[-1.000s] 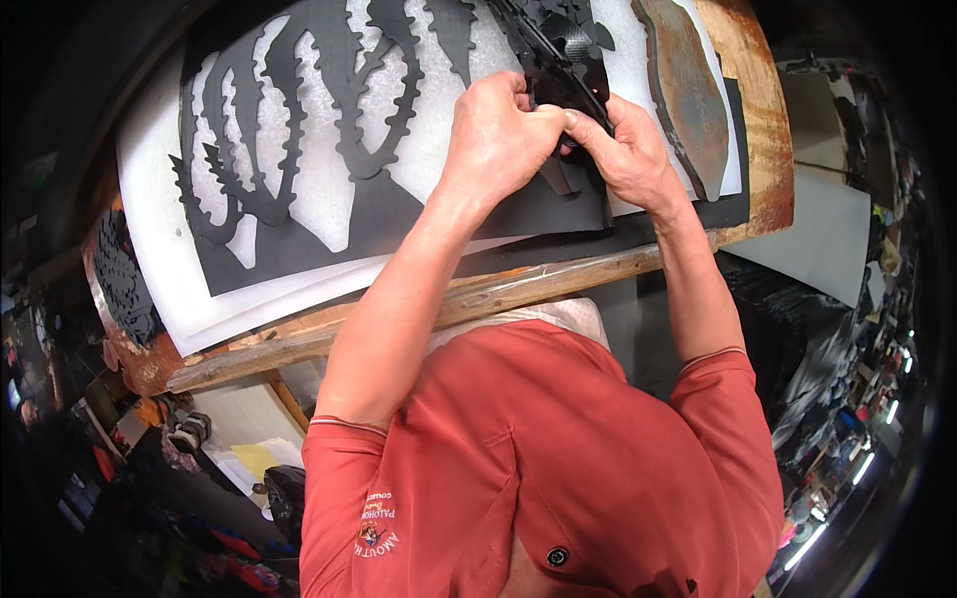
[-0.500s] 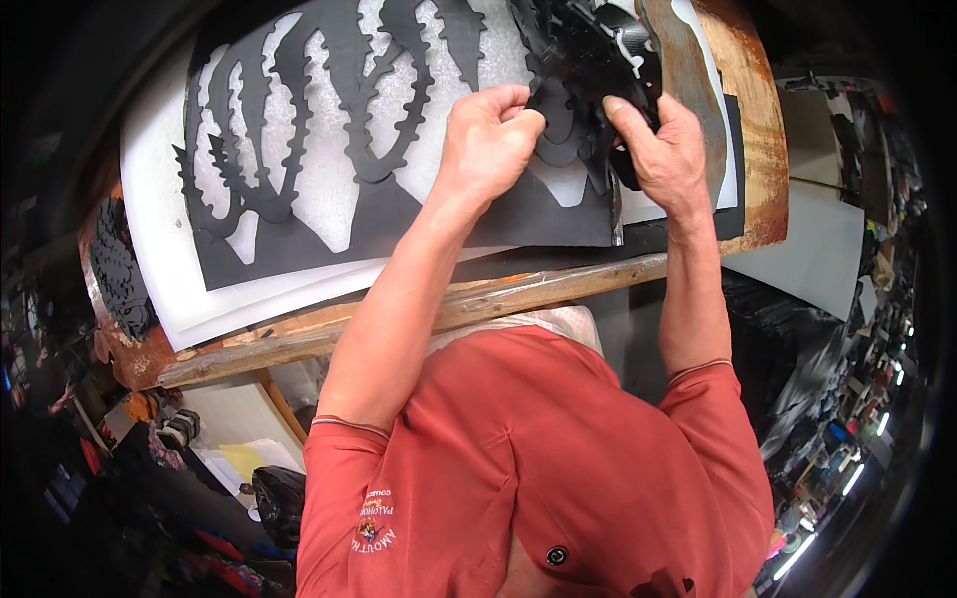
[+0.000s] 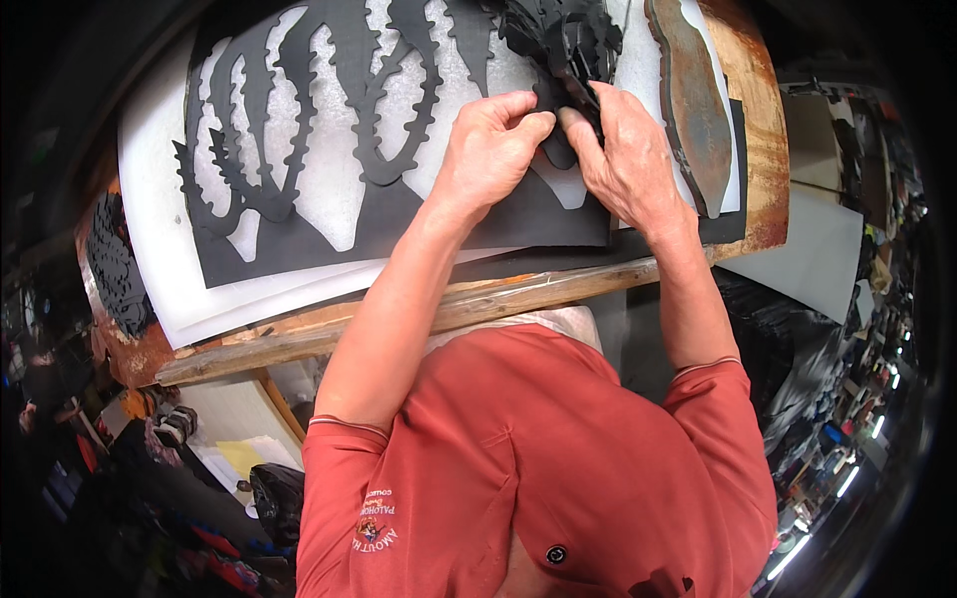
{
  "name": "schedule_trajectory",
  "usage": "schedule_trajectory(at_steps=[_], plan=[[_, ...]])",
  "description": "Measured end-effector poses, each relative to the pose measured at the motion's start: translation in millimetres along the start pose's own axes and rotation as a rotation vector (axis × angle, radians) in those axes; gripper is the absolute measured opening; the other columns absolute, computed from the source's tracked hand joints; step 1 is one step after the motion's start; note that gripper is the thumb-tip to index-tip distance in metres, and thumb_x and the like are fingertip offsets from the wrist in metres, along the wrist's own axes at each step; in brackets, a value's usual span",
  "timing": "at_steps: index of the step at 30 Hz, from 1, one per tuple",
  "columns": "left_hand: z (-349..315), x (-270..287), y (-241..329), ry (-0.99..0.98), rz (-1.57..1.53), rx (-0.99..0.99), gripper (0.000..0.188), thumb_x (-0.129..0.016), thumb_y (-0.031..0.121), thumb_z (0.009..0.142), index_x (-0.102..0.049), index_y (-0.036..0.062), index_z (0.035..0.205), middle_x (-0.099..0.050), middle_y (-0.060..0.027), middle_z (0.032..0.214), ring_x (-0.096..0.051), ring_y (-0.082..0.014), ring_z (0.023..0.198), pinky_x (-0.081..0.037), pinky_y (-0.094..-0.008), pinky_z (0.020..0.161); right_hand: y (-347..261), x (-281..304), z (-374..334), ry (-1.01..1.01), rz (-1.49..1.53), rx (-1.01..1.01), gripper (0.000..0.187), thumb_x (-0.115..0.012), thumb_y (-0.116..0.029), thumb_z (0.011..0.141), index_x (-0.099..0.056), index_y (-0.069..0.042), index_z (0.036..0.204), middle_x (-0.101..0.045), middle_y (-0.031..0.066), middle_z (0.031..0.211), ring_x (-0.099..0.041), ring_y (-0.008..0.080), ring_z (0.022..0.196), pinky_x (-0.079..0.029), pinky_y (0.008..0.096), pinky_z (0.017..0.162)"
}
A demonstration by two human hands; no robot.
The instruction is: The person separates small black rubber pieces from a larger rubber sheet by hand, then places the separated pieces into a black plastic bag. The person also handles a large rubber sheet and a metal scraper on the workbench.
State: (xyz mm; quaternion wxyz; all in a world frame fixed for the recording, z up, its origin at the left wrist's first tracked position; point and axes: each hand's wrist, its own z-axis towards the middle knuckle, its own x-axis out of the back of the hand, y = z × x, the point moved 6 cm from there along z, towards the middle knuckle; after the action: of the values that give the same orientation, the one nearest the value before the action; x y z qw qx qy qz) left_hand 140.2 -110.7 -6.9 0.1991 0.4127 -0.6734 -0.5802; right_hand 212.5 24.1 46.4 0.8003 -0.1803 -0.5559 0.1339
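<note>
A black sheet [image 3: 299, 244] with toothed, looping cutouts lies on white sheeting [image 3: 159, 249] on the bench. At its right part, a dark bundle of black cut pieces [image 3: 563, 35] sits between my hands at the far side. My left hand [image 3: 488, 149] is closed in a pinch at the near left edge of these black pieces. My right hand [image 3: 628, 154] is closed on the bundle from the right, thumb toward the left fingertips. Whether the bundle is joined to the sheet cannot be made out.
A rusty, sole-shaped plate [image 3: 693, 110] lies right of my right hand. A wooden beam [image 3: 419, 329] runs along the bench's near edge. More black cut pieces [image 3: 118, 264] sit at the far left. A pale board [image 3: 807, 244] is at the right.
My right hand has moved left, closer to my left hand. The dark bundle has shifted left with it, uncovering more of the rusty plate. My left hand has moved only slightly.
</note>
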Motion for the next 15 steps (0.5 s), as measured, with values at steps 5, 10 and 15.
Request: schedule_trajectory(at_steps=[5, 10, 15], plan=[[3.3, 4.6, -8.1, -0.152, -0.127, 0.028, 0.014, -0.065, 0.014, 0.103, -0.067, 0.0041, 0.093, -0.061, 0.0057, 0.086, -0.052, -0.0028, 0.076, -0.044, -0.0229, 0.067, 4.5, 0.5, 2.0, -0.102, 0.055, -0.005, 0.05, -0.08, -0.03, 0.093, -0.064, 0.004, 0.125, -0.069, 0.0244, 0.097, -0.066, 0.0428, 0.092, -0.055, 0.0484, 0.082], [3.4, 4.8, -11.2, -0.149, -0.104, 0.034, 0.014, -0.065, 0.017, 0.105, -0.068, 0.005, 0.098, -0.065, 0.0053, 0.095, -0.058, -0.0041, 0.083, -0.05, -0.0212, 0.078, 14.1, -2.9, 4.4, -0.189, 0.094, -0.104, 0.061, -0.084, -0.035, 0.088, -0.061, 0.007, 0.126, -0.069, 0.0254, 0.096, -0.066, 0.0438, 0.096, -0.055, 0.0497, 0.083], [-1.3, -0.5, -6.5, -0.101, 0.136, -0.035, 0.017, -0.062, 0.016, 0.106, -0.067, 0.0046, 0.094, -0.059, 0.0072, 0.085, -0.051, -0.0022, 0.078, -0.045, -0.0228, 0.069, 8.6, 1.9, 7.0, -0.25, 0.003, -0.097, 0.043, -0.079, -0.023, 0.093, -0.065, 0.002, 0.126, -0.071, 0.0246, 0.101, -0.069, 0.0422, 0.094, -0.056, 0.0456, 0.083]])
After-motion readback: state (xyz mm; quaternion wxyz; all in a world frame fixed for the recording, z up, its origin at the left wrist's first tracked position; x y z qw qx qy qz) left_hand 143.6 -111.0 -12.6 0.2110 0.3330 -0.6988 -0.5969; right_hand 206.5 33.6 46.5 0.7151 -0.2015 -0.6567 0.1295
